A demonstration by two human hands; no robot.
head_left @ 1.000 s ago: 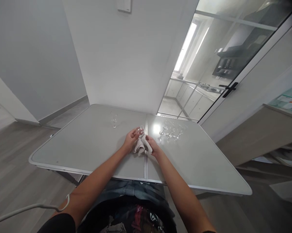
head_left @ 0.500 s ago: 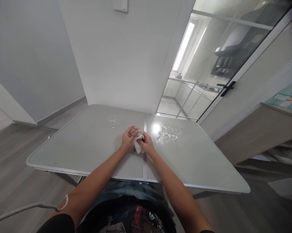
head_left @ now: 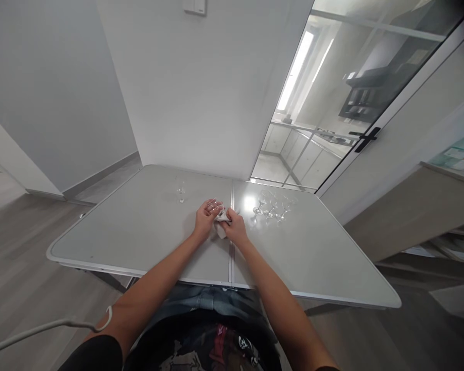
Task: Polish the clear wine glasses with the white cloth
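Near the middle of the grey table (head_left: 139,226), my left hand (head_left: 205,219) is wrapped round the bowl of a clear glass (head_left: 215,205). My right hand (head_left: 235,225) pinches a white cloth (head_left: 221,230) against the glass's lower end, just right of my left hand. The part of the glass under the cloth is hidden. One stemmed glass (head_left: 181,192) stands apart on the left half of the table. On the right half, three stemmed glasses (head_left: 270,207) are grouped close together.
A wall (head_left: 201,93) rises behind the table. To the right is a glass-paned door with a black handle (head_left: 366,139), then a wooden shelf (head_left: 440,206) with bottles. A white cable (head_left: 54,324) runs by my left arm.
The cloth has been bunched up and hangs less low below my hands. Both hands keep hold in nearly the same place. The view has shifted slightly.
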